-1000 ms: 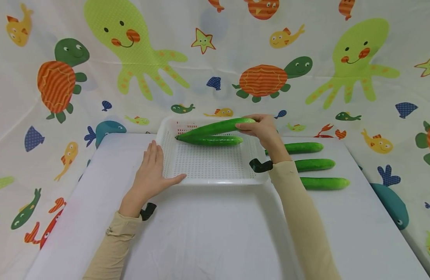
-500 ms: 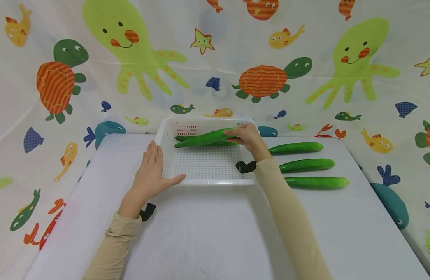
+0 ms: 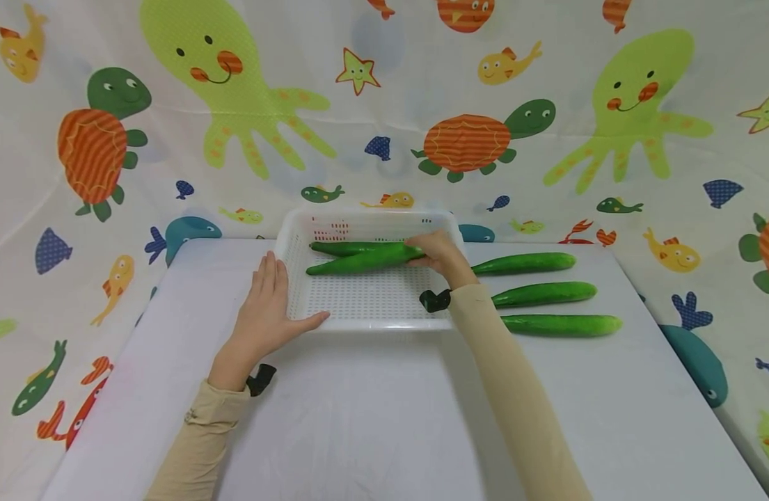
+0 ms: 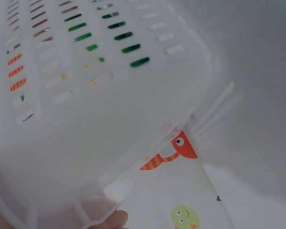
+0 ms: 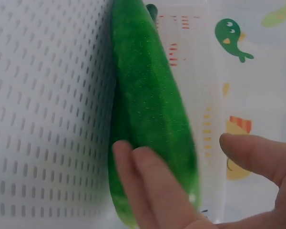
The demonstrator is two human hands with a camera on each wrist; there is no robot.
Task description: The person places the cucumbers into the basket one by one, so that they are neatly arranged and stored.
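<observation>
Two green cucumbers lie in a white perforated plastic basket (image 3: 371, 325). The front cucumber (image 3: 359, 261) lies slightly aslant against the back cucumber (image 3: 343, 248). My right hand (image 3: 443, 256) is over their right ends. In the right wrist view, two fairly straight fingers (image 5: 157, 186) touch a cucumber (image 5: 150, 95), while the thumb stands apart from it. My left hand (image 3: 263, 309) rests against the basket's left side, fingers extended and thumb stretched along the front rim. The left wrist view shows the basket's slotted wall (image 4: 100, 109) up close, a fingertip at its edge.
On the white table (image 3: 371, 417), right of the basket, lie three more cucumbers: a back one (image 3: 528, 263), a middle one (image 3: 550, 293) and a front one (image 3: 566, 325). My right forearm passes close to their left ends. A sea-animal curtain (image 3: 409, 69) hangs behind the table.
My right hand has lowered the front cucumber into the basket, moving left and down. Its thumb now stands away from the cucumber. My left hand has stayed at the basket's side.
</observation>
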